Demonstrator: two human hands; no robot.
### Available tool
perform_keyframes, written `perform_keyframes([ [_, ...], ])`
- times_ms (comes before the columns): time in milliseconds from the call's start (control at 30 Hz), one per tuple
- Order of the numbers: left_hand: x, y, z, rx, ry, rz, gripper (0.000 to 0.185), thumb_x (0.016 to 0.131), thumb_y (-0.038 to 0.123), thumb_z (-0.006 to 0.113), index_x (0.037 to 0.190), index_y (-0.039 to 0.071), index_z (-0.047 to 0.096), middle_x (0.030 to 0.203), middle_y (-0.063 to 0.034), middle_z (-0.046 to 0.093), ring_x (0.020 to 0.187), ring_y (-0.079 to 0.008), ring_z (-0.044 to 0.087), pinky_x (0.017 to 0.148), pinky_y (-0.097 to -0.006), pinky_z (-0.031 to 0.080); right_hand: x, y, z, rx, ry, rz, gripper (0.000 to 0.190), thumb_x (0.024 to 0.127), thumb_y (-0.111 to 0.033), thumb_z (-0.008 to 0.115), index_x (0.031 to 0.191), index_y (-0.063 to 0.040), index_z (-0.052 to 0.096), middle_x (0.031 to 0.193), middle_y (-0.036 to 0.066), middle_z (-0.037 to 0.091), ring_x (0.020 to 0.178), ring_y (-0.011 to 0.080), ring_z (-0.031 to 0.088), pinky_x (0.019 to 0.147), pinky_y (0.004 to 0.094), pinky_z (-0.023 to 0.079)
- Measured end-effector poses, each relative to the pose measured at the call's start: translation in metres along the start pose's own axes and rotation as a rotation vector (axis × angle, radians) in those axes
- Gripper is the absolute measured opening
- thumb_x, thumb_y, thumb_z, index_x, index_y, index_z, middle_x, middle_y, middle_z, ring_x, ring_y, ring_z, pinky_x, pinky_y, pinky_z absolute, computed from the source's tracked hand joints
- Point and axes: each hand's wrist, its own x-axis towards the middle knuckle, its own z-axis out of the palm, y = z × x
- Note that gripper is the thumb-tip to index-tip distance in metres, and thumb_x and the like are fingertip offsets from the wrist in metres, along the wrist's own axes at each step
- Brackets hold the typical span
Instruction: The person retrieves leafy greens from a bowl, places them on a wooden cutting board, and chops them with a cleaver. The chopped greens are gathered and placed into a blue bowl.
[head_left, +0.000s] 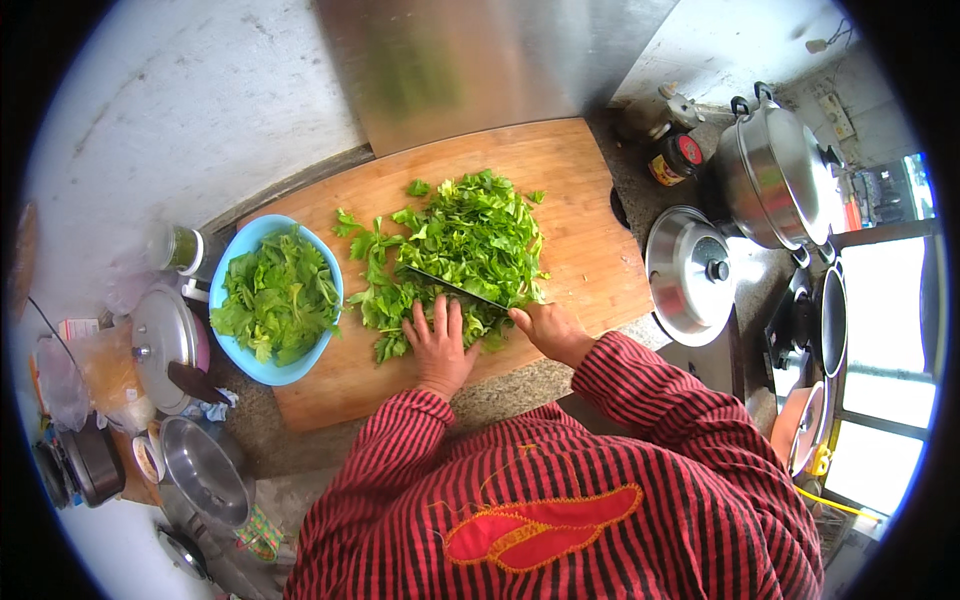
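A heap of chopped leafy greens (480, 232) lies on a wooden cutting board (592, 262). My right hand (551, 330) is closed around the handle of a kitchen knife (454, 288), whose blade reaches leftward across the lower part of the heap. Just below the blade, my left hand (439, 349) presses on the greens with its fingers spread; whether it grips any leaves is hidden. On the board's left end stands a light blue plastic basin (274, 375) holding larger, leafy green pieces. The knife's handle is mostly covered by my right hand.
Right of the board are a lidded metal pan (688, 259), a large steel pot (772, 176) and a dark jar with a red lid (675, 160). Left stand a pressure cooker (166, 345), a metal basin (206, 469) and plastic bags (105, 367). A metal sheet (465, 67) rises behind the board.
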Motion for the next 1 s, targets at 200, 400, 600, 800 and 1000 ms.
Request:
perform_keyframes([
  [200,0.033,-0.024,0.007,-0.411,0.289,0.086,0.044,0.065,-0.009,0.057,0.107,0.004,0.056,0.112,-0.0103,0.053,0.101,-0.0335,0.050,0.088,-0.0404,0.041,0.005,0.025,0.008,0.278,0.229,-0.107,0.041,0.093,-0.037,0.043,0.084,0.000,0.058,0.072,0.025,0.058,0.070,0.0443,0.056,0.061,0.0503,0.043],
  [400,0.048,-0.028,0.014,-0.987,0.325,-0.304,0.034,0.071,-0.007,0.064,0.102,0.001,0.054,0.104,-0.0095,0.057,0.096,-0.0237,0.057,0.083,-0.0317,0.045,-0.035,0.005,-0.020,0.325,0.139,-0.062,0.039,0.094,-0.034,0.043,0.080,0.000,0.055,0.067,0.026,0.055,0.068,0.0459,0.054,0.060,0.0507,0.041],
  [600,0.043,-0.008,-0.007,-0.684,0.464,-0.291,0.044,0.065,-0.004,0.068,0.105,0.002,0.052,0.109,-0.0136,0.054,0.103,-0.0298,0.051,0.087,-0.0369,0.042,-0.024,0.004,0.008,0.127,0.071,-0.037,0.050,0.093,-0.044,0.040,0.079,0.000,0.057,0.067,0.025,0.058,0.067,0.0435,0.057,0.061,0.0509,0.044],
  [800,0.022,-0.029,0.006,-0.320,0.343,0.020,0.039,0.059,-0.003,0.067,0.096,0.002,0.056,0.107,-0.0119,0.053,0.101,-0.0330,0.048,0.086,-0.0409,0.043,-0.019,0.004,0.005,-0.006,0.014,-0.021,0.054,0.092,-0.048,0.038,0.078,0.000,0.058,0.066,0.024,0.059,0.066,0.0408,0.059,0.060,0.0498,0.046],
  [1000,0.019,-0.037,0.018,-0.291,0.347,0.073,0.032,0.063,-0.004,0.064,0.094,0.002,0.059,0.103,-0.0119,0.054,0.096,-0.0324,0.051,0.082,-0.0402,0.045,0.018,-0.022,0.017,0.044,-0.040,0.029,0.051,0.093,-0.045,0.037,0.081,-0.001,0.060,0.072,0.024,0.060,0.073,0.0408,0.059,0.066,0.0490,0.045],
])
